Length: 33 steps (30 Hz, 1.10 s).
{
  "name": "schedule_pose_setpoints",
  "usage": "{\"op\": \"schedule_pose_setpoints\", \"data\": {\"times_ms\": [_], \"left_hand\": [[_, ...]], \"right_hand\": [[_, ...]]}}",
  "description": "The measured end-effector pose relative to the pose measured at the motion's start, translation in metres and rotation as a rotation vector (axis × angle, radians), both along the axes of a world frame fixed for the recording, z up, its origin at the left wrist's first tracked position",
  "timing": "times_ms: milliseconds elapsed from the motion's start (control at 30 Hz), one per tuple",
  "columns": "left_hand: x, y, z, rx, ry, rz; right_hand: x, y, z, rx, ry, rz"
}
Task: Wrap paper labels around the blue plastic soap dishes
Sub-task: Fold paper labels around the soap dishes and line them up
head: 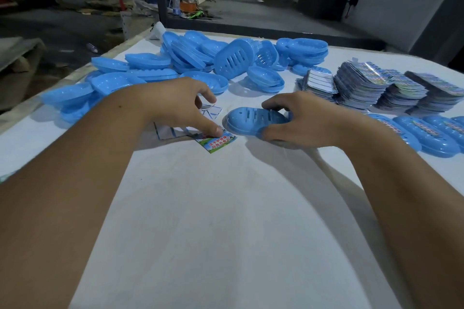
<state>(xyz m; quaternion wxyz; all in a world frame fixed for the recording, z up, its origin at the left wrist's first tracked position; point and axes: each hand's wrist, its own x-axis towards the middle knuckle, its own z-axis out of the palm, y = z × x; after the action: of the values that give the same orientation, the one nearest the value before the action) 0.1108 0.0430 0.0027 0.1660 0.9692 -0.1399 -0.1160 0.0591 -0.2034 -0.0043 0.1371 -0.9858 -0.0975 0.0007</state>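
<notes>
- The right hand [298,118] grips one blue soap dish [253,118], fingers over the top and thumb on the near side. The dish lies upside down on the white worktop [226,208], slots up, in the middle.
- The left hand [185,105] presses a paper label [216,142] flat on the worktop, with one finger on its edge. The fingers are bent but they do not grab it. The label sits just left of the dish, near it, maybe touching at one corner.
- I think the step now is to bring the dish and the label together.
- To do it well, keep the label flat and still, then slide or lift the dish onto the middle of it. Set the dish straight across the label, so both ends fold up evenly.
- Press lightly. The paper is thin and could slip or crease.
- There is lots of open room on the near side of the worktop, between the two arms.
- Far behind lies a big heap of loose dishes [200,63]. It is close to the left hand, so a wide move could knock it.
- At the far right stand tall stacks of labels [376,88], and near them a row of wrapped dishes [426,133]. Keep the right arm low and slow there.
- The left edge of the worktop is near the heap, so don't push dishes that way.
</notes>
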Motion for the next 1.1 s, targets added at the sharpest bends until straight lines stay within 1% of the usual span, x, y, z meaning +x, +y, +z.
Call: {"op": "schedule_pose_setpoints", "data": {"times_ms": [200, 367, 467, 533, 600, 700, 800, 867, 967, 1033, 1100], "left_hand": [[-0.001, 0.0, 0.001, -0.068, 0.01, 0.044], [0.0, 0.005, 0.001, -0.178, -0.062, 0.108], [0.0, 0.006, 0.005, -0.287, -0.072, 0.1], [0.0, 0.009, 0.008, -0.379, -0.06, 0.07], [-0.001, 0.011, 0.01, -0.473, -0.056, 0.022], [-0.003, 0.01, 0.012, -0.631, -0.063, -0.052], [-0.001, 0.01, 0.011, -0.739, -0.092, -0.079], [0.002, 0.008, 0.009, -0.742, -0.117, -0.072], [0.002, 0.005, 0.005, -0.69, -0.142, -0.022], [0.002, 0.006, 0.003, -0.577, -0.102, -0.006], [0.002, 0.007, 0.0, -0.454, -0.012, 0.02]], "right_hand": [[0.002, 0.001, 0.001, 0.002, 0.009, 0.011], [0.002, 0.001, -0.003, 0.057, -0.031, -0.001], [0.001, 0.004, -0.005, 0.098, -0.145, 0.008], [0.0, 0.01, -0.005, 0.188, -0.248, 0.028], [0.0, 0.018, -0.005, 0.291, -0.296, 0.061], [-0.002, 0.031, -0.007, 0.422, -0.228, 0.089], [-0.003, 0.038, -0.009, 0.444, -0.145, 0.088], [-0.001, 0.038, -0.01, 0.466, -0.116, 0.075], [0.003, 0.033, -0.011, 0.535, -0.103, 0.028], [0.003, 0.03, -0.011, 0.569, -0.099, -0.005], [0.004, 0.028, -0.01, 0.613, -0.11, -0.046]]}}
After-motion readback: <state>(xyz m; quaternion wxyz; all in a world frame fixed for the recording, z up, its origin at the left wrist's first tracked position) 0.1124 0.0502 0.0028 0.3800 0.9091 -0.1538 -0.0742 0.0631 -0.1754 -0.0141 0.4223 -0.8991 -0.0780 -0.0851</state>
